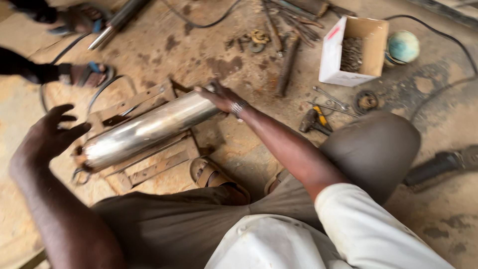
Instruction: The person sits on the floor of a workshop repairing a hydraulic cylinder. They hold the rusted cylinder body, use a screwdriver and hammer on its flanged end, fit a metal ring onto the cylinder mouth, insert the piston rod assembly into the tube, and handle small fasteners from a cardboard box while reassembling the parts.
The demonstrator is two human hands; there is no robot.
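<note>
Stained, dusty workshop floor (438, 219) fills the view, strewn with scrap and tools. At the centre lies a shiny steel tube (149, 129), slanting from about eight o'clock up toward two o'clock across a flat rusty metal frame (149, 169). The right hand (221, 97) rests on the tube's upper end at its two o'clock tip, fingers laid along and partly curled over the rim, palm down, a ring-like band at the wrist; the arm stretches straight from the white sleeve (368, 234) at five o'clock. The left hand (47, 137) hovers just beside the tube's lower end, at its nine o'clock, not touching it, fingers spread wide and bent like a claw, palm facing the tube. The forearm rises from the bottom edge. A sandalled foot (211, 177) sits just under the frame at six o'clock. At one o'clock stands a white cardboard box (333, 55) of small metal parts, a green ball (403, 46) beside it. Another person's sandalled feet (79, 72) show at eleven o'clock.
</note>
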